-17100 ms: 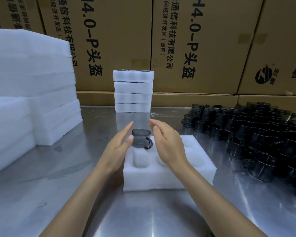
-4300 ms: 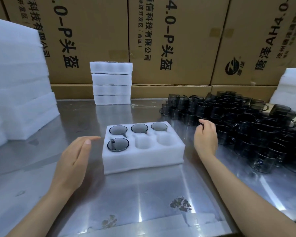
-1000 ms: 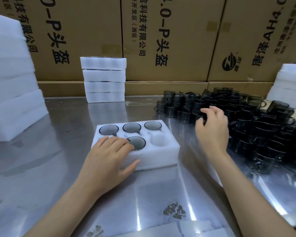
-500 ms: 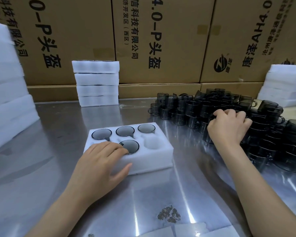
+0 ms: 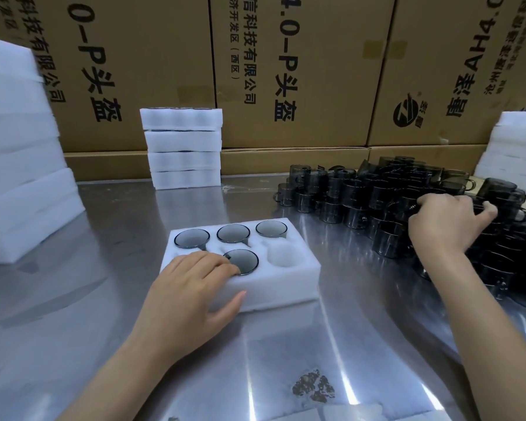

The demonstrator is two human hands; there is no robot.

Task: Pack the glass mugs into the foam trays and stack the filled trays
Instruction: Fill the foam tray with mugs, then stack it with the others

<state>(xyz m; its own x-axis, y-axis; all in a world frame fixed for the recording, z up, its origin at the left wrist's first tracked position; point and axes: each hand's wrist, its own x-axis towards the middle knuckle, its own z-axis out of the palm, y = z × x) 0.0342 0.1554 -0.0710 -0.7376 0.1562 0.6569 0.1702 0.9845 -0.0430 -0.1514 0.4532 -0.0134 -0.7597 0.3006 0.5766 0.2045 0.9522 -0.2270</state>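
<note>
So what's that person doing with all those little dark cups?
A person is packing glass mugs into a white foam tray. Four mugs show in it, and one pocket is empty. The left hand rests on the tray's near left corner, covering that pocket. The right hand reaches into the mug pile. Four filled trays are stacked behind.

Glossy smoked-glass mugs (image 5: 377,196), matt white foam tray (image 5: 289,276), shiny steel table (image 5: 128,244).
</note>
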